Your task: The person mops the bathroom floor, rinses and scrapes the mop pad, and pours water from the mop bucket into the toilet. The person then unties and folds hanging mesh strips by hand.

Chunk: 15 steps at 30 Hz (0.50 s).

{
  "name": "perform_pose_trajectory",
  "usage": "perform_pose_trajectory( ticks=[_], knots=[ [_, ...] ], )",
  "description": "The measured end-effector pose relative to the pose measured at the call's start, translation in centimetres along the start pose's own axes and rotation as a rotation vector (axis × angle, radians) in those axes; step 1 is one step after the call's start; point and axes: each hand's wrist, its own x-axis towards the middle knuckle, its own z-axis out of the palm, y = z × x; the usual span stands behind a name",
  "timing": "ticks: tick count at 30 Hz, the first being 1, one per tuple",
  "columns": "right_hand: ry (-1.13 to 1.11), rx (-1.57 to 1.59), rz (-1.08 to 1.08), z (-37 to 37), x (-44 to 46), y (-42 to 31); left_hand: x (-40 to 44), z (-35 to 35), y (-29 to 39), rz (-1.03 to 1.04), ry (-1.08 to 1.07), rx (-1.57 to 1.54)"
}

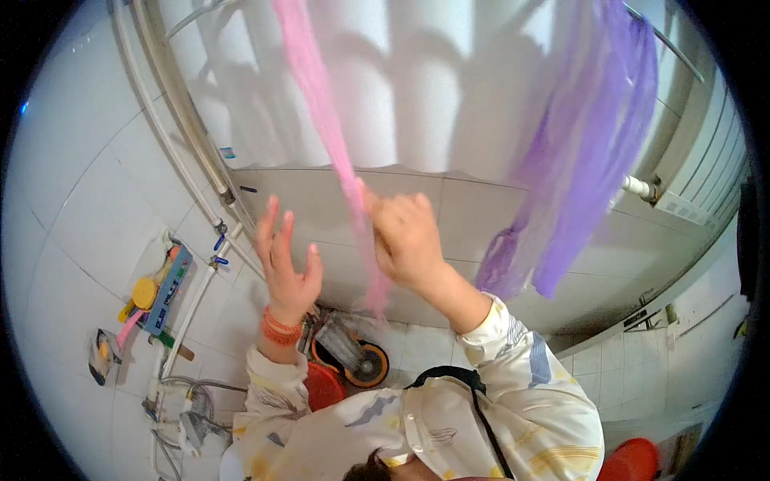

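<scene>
A long, thin strip of sheer pink fabric (317,96) hangs from above the top edge of the view down to about my chest. My right hand (405,240) is closed at the strip's lower part, and the loose tail dangles below the fingers. To the left of the strip, my left hand (287,264) is raised with its fingers spread and nothing in it. An orange beaded bracelet (281,327) circles the left wrist. Purple sheer fabric (577,160) hangs from a rail at the upper right, apart from both hands.
A white pleated curtain (417,88) covers the wall ahead. Pipes (172,144) and a blue caddy (167,290) line the left wall. On the floor stand a wheeled item (365,362) and a red basin (323,386). A radiator (706,152) is at the right.
</scene>
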Motion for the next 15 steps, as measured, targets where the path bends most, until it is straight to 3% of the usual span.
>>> perform_pose_trajectory(
  ticks=[2,3,5,6,9,11,12,15],
  knots=[
    [-0.065,0.035,-0.01,-2.1,-2.7,-0.1,2.4,0.7,2.0,0.268,-0.002,0.162],
    [-0.182,0.017,0.003,-3.0,-4.5,0.1,3.1,1.4,2.5,0.266,-0.001,0.165],
    [-0.309,0.01,0.02,-4.6,-8.6,0.6,3.7,2.9,3.6,0.474,0.064,0.358],
    [-0.403,0.06,-0.012,-5.2,-11.1,1.0,3.7,3.5,4.7,0.463,0.049,0.365],
    [-0.581,0.16,-0.02,-6.8,-18.5,2.4,3.4,5.1,9.0,0.301,-0.35,0.709],
    [-0.78,0.209,0.076,-9.1,-22.1,3.0,1.9,7.2,9.1,0.312,-0.495,0.74],
    [-0.804,0.235,0.08,-10.1,-23.8,3.5,0.6,8.1,8.9,0.348,-0.611,0.763],
    [-0.825,0.257,0.182,-12.3,-28.1,5.6,-4.8,10.6,7.0,0.211,-0.694,0.646]
  ],
)
